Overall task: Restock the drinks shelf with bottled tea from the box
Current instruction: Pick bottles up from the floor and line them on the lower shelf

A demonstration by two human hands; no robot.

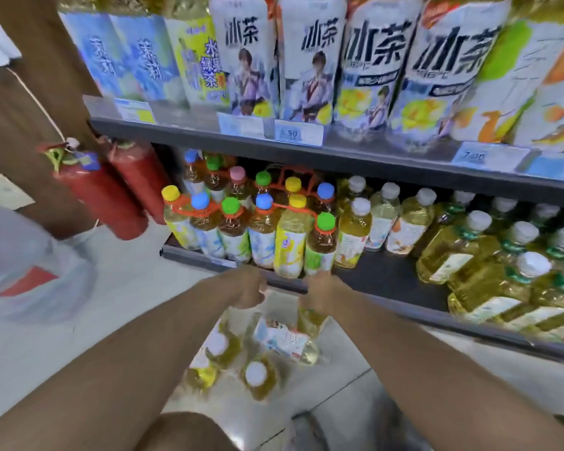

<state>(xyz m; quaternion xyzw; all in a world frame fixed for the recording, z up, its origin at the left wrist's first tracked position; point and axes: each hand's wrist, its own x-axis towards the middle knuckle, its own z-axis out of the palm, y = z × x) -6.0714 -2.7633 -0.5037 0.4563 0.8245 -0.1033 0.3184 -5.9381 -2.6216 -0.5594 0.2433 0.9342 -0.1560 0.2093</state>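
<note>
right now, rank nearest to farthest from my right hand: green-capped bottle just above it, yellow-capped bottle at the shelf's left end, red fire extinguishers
1. green-capped bottle, just above the right hand
2. yellow-capped bottle, left end of the lower shelf
3. red fire extinguishers, left beyond it

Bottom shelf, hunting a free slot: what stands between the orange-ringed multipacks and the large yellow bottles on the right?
Head view: small white-capped tea bottles stand there, with bare dark shelf in front of them.
</note>
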